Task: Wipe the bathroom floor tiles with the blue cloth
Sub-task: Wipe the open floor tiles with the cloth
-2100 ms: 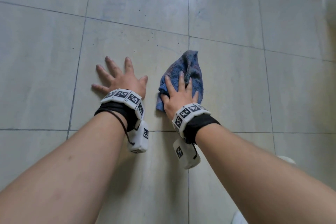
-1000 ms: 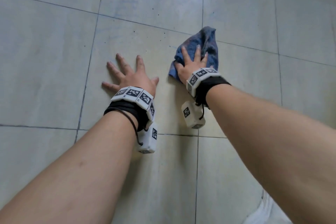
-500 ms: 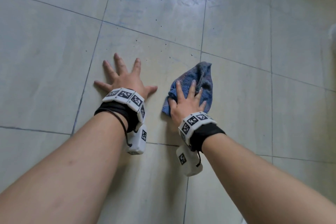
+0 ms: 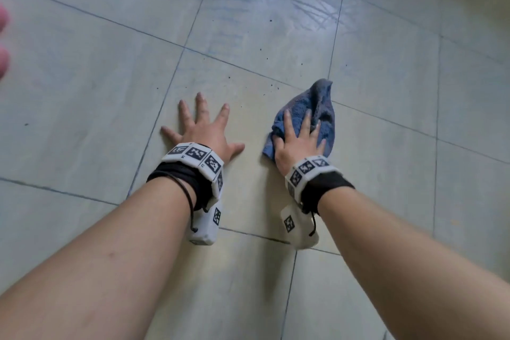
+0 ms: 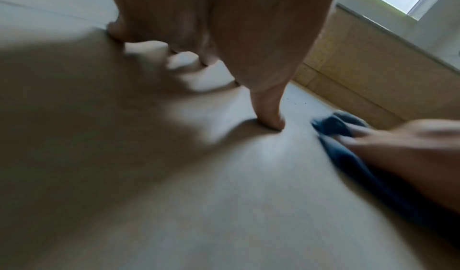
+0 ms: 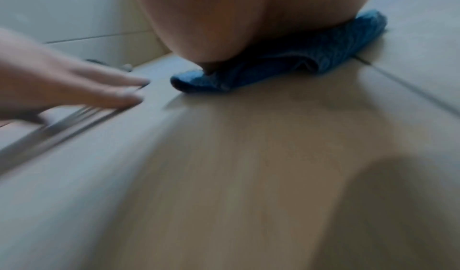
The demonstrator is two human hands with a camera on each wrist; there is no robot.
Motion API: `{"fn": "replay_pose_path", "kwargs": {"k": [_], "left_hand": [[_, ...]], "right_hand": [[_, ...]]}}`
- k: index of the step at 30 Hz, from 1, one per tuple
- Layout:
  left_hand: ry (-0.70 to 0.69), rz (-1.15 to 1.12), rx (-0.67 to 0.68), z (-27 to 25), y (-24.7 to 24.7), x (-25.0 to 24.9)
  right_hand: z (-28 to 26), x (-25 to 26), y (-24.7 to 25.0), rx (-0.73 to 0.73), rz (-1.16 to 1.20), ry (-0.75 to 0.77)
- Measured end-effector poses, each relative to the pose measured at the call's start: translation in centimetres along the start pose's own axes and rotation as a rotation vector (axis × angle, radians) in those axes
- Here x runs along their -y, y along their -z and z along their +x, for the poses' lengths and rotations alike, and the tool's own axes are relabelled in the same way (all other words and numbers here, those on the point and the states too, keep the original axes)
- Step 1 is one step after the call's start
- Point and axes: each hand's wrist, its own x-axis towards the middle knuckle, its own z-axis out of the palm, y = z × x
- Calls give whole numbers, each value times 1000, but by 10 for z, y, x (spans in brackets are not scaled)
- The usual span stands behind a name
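The blue cloth [image 4: 317, 107] lies bunched on the pale floor tiles [image 4: 82, 91], across a grout line right of centre. My right hand [image 4: 299, 138] presses flat on the cloth's near part with straight fingers. The cloth's far tip sticks out beyond the fingertips. My left hand [image 4: 204, 132] lies flat on the bare tile to the cloth's left, fingers spread, a short gap away. The right wrist view shows the cloth [image 6: 286, 65] squashed under my palm. In the left wrist view the cloth [image 5: 333, 126] is blurred under the right hand [image 5: 398, 146].
Dark specks of dirt [image 4: 265, 55] dot the tile beyond both hands. Wet streaks [image 4: 303, 8] shine on the far tiles. A tan wall base [image 5: 373, 67] under a window runs along the floor's far side. Something pink [image 4: 2, 44] shows at the left edge.
Over two seconds my right hand pushed the cloth away from me, then drew it back near the left hand. The left hand has stayed planted on the tile.
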Motion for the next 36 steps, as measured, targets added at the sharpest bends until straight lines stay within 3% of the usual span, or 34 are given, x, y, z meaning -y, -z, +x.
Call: {"fn": "replay_pose_path", "kwargs": {"k": [2, 5, 11, 15, 19, 24, 26, 29, 32, 36], "left_hand": [[-15, 6, -33, 1, 4, 18], [83, -15, -85, 1, 15, 56], [226, -54, -120, -7, 27, 98], [288, -79, -112, -16, 28, 112], [296, -69, -87, -15, 37, 141], [185, -37, -51, -10, 44, 163], [154, -22, -50, -11, 44, 171], [149, -18, -51, -10, 45, 176], [173, -28, -22, -8, 47, 174], [192, -45, -9, -10, 48, 172]], "right_hand": [[-37, -3, -25, 53, -46, 47], [-57, 6, -40, 112, -88, 96], [-10, 51, -17, 54, -100, 246], [36, 57, 12, -4, -21, 133], [3, 64, -3, -6, -11, 25], [-72, 105, -56, 122, -224, 368], [-64, 135, -55, 135, -257, 498], [-24, 169, -36, 124, -283, 558], [15, 172, -15, 54, -225, 502], [37, 127, 6, -19, -119, 232]]}}
